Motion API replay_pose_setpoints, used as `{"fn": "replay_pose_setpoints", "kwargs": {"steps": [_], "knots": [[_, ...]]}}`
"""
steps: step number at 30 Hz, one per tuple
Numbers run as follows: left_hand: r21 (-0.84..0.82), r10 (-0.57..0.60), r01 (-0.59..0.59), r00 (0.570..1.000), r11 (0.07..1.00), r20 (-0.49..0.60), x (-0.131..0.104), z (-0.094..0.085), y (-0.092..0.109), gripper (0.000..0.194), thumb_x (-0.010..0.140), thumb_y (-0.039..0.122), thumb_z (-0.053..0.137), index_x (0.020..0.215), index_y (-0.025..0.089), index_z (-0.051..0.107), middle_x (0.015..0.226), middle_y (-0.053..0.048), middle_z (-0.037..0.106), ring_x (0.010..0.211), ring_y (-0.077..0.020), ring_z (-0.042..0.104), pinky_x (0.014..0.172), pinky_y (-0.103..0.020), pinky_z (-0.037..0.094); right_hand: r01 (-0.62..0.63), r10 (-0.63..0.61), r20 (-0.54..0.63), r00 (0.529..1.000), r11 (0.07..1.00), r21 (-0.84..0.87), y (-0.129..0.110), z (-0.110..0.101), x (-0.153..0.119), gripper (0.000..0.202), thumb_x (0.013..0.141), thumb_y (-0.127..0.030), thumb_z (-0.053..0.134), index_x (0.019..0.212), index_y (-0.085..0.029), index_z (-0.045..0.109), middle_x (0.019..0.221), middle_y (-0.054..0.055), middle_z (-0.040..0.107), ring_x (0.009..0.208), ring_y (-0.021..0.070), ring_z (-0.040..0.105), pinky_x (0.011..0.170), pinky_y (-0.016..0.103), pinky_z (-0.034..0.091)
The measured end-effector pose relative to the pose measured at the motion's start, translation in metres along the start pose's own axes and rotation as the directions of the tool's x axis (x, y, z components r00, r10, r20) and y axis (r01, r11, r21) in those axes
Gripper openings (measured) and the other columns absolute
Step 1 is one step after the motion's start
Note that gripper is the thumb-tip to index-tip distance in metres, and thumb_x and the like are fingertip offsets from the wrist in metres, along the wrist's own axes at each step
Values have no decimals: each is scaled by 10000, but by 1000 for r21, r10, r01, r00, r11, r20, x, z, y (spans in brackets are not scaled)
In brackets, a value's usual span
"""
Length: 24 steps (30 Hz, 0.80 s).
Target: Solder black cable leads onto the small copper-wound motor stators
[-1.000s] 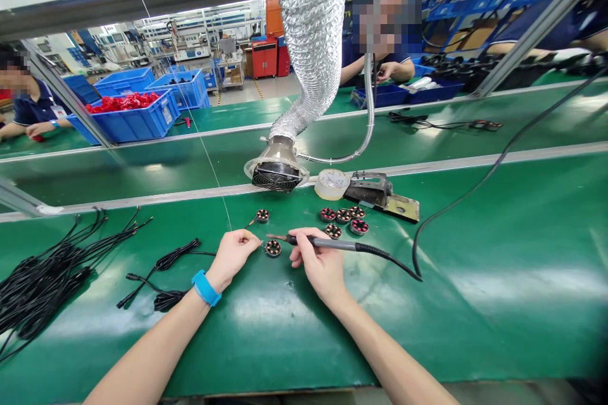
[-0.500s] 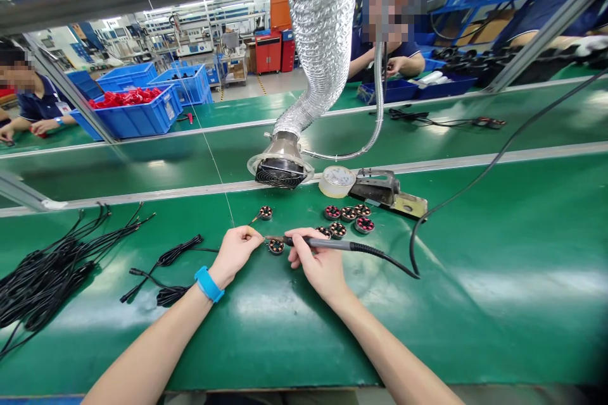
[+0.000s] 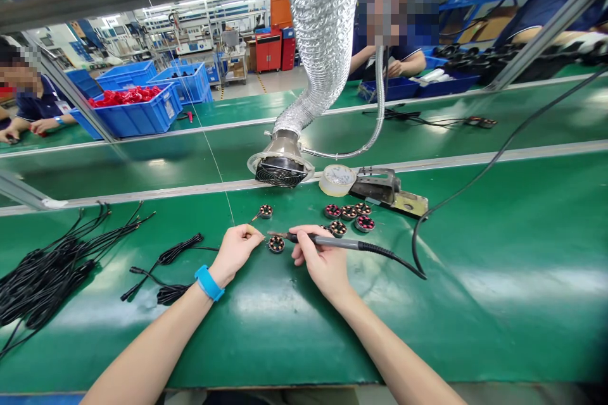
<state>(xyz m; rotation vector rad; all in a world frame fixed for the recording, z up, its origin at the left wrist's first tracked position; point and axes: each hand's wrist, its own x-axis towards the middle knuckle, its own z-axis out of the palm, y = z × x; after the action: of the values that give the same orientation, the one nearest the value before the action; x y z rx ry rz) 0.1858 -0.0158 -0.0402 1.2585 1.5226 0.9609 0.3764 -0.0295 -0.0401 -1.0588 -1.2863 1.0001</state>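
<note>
My right hand holds a soldering iron like a pen, its tip pointing left over a small round motor stator with copper windings. Close by on the left, my left hand is closed in a pinch at the stator's edge. A thin solder wire runs down from above into that hand, and a black cable leads to it from a coil; what exactly sits between the fingertips is too small to see. Behind them lies another stator with short leads.
Several stators stand right of centre, near a tape roll and an iron stand. A fume extractor hangs above. Black cables pile up on the left. The iron's cord loops at right. Co-workers sit across the bench.
The soldering iron and my right hand have shifted slightly right and up, drawing the tip away from my left fingertips. My left hand has stayed nearly still.
</note>
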Motion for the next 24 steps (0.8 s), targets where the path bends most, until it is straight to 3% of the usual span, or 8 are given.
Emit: {"fn": "replay_pose_setpoints", "kwargs": {"steps": [24], "knots": [[-2,-16,16,1000,1000,7,-2,1,4,187,726,333,688,736,148,712,739,-37,701,689,-158,559,656,-271,394,-26,26,72,997,1000,3,-1,0,0,327,927,-470,587,888,-167,703,523,-16,616,397,114,577,388,204,506]]}}
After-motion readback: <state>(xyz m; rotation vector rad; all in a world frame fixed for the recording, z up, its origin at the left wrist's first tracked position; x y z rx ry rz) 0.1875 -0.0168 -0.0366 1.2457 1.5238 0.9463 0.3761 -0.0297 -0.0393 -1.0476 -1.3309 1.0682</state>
